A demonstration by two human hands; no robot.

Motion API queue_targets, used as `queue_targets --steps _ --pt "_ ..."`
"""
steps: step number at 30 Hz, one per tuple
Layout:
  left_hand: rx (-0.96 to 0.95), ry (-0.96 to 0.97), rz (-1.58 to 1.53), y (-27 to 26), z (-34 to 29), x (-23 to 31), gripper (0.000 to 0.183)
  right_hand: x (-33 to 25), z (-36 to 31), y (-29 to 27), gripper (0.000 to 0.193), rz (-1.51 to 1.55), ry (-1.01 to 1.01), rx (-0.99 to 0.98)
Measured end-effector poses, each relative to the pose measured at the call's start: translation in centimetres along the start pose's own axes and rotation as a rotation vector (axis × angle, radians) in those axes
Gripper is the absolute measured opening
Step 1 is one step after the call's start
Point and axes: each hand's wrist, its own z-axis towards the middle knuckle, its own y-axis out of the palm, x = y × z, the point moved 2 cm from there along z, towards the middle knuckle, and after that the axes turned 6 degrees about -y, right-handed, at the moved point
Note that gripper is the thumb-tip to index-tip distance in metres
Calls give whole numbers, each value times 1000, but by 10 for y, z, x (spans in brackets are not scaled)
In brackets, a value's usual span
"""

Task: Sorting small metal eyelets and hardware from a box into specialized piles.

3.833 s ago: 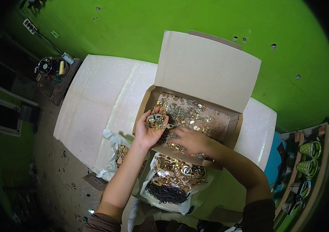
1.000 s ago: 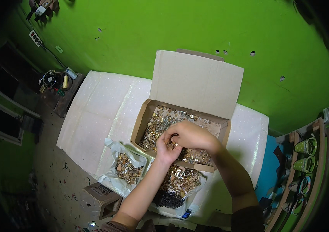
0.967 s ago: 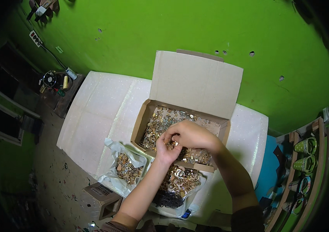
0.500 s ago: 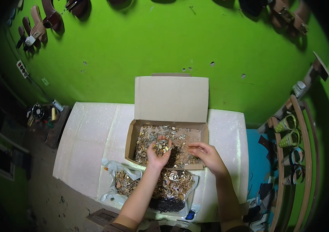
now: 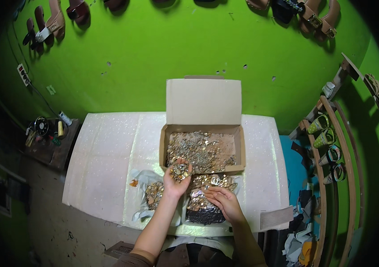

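Observation:
My left hand (image 5: 171, 187) is palm up and cupped around a heap of small shiny metal pieces (image 5: 179, 172), gold and silver in colour. It is at the near left edge of an open cardboard box (image 5: 203, 101), whose floor is strewn with similar pieces (image 5: 194, 149). Above the loose ornaments on white plastic (image 5: 141, 179), my right hand (image 5: 224, 200) has its fingers stretched out to the left and slightly bent, with nothing visible in them. Gold pieces (image 5: 154, 194) and a dark clump (image 5: 205, 216) lie beneath and between my arms.
A glittery white sheet (image 5: 105, 164) covers the table. A grey sheet (image 5: 276, 217) lies at its right edge. Sandals on a wooden rack (image 5: 327, 142) stand to the right; a small side table (image 5: 49, 149) with spools is at left. Shoes (image 5: 312, 20) hang on the green wall.
Both hands have come nearer, the left from over the box to its near edge with its handful. The right has moved from the box's right side to above the plastic. The view has shifted.

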Motion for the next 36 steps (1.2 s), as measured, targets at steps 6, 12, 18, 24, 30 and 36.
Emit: queue_targets --steps 6,12,18,24,30,36 --pt "8 26 -79 -40 -60 50 27 33 -6 37 24 24 19 74" --pt "22 -9 -56 -63 -89 50 24 64 -1 79 25 -389 -152 -3" --pt "27 -29 -10 -76 -93 51 24 79 -6 101 21 -695 -299 63" --pt "30 -83 14 -78 -90 44 25 66 -13 115 14 -720 -310 75" --pt "-19 -128 -14 -85 -86 42 25 44 -13 129 12 -879 -510 31" --pt "-58 -140 52 -87 -88 47 25 46 -9 133 10 -841 -572 -48"
